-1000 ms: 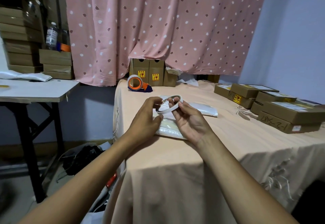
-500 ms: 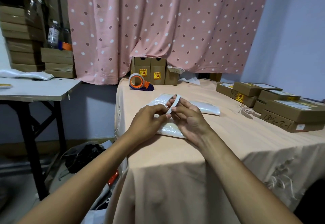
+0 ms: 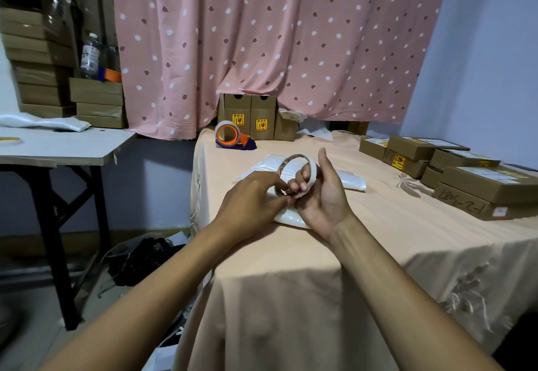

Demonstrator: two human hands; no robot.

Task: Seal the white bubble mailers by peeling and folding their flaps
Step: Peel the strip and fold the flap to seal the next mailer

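Both forearms reach in from the near edge over the peach tablecloth (image 3: 291,260) and meet above its middle, so the work sits straight ahead. The left hand (image 3: 250,196) lies knuckles up, its fingertips bunched and pinching at the lower rim of a thin white roll of tape (image 3: 312,170), which I take to be picking for the loose end. The right hand (image 3: 323,199) is turned palm toward the person, with the fingers curled through the roll's hole to keep it from turning and the thumb standing straight up, clear of the rim. So the hands are together, both clamped on the one roll, which is raised a little off the table. Directly under them lies a white bubble mailer (image 3: 286,216); neither hand grips it, and its flap is hidden, so I cannot tell whether it is sealed. More mailers (image 3: 350,180) lie just beyond, to the right and left of the roll. Farther back an orange tape dispenser (image 3: 228,136) rests near the table's far left corner, small brown cartons (image 3: 250,117) stand against the pink spotted curtain (image 3: 262,36), and flat cardboard boxes (image 3: 480,187) are stacked along the right side, well apart from the hands.
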